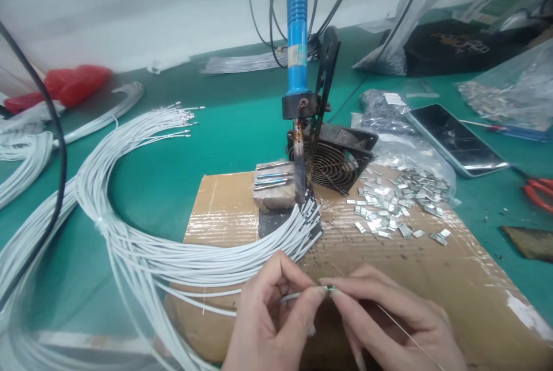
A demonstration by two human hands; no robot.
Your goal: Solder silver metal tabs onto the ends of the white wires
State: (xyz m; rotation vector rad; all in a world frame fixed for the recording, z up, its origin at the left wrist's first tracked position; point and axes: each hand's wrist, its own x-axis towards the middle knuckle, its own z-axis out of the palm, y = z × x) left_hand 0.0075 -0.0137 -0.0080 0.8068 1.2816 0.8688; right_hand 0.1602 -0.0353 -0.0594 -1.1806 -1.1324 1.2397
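Note:
My left hand point(276, 313), low in the middle of the head view, pinches the end of a white cable point(290, 297). Fingertips of my right hand point(389, 319) close on a tiny green and silver piece point(330, 288) at that cable's tip. A thin wire point(401, 328) runs through my right hand toward the lower right. Just beyond my hands, a bundle of white cables point(207, 256) curves in from the left, its tips under a blue-handled soldering iron point(297, 31) held upright with its tip down.
Small metal pieces point(389, 204) lie scattered on the cardboard point(432, 279) at right. Behind the iron stands a black fan point(341, 163). A phone point(458, 137), plastic bags point(514, 89) and red-handled pliers point(538, 192) are farther right.

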